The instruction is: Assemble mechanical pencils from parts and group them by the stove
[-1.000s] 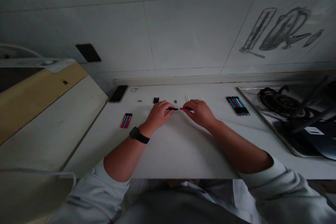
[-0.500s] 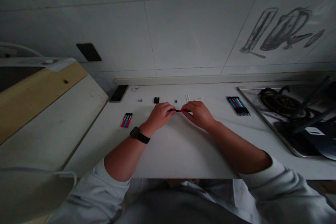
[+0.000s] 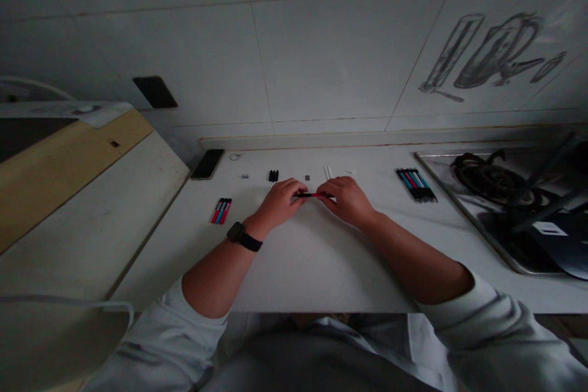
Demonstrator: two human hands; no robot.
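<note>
Between my hands a slim black and red pen [image 3: 312, 195] lies level just above the white counter. My left hand [image 3: 282, 198], with a black watch on the wrist, pinches its black end. The red end is in the fingers of my right hand [image 3: 346, 199], which cover part of it. Beyond the hands lie several short black pen grips [image 3: 274, 176], some tiny dark pieces [image 3: 307, 177], thin white tubes [image 3: 327, 172] and small springs [image 3: 245, 176]. Left of my left hand is a row of red and blue pen barrels [image 3: 221, 211].
A row of assembled pens [image 3: 416, 185] lies on the right of the counter [image 3: 321, 269], beside a gas stove [image 3: 500, 196]. A phone [image 3: 207, 164] and a thin ring [image 3: 235, 157] lie at the back left. A white cabinet-like box [image 3: 133, 177] stands left; a tiled wall rises behind.
My left fingers have shifted slightly on the pen, and more of its black part shows between the hands. The things on the counter have not moved.
</note>
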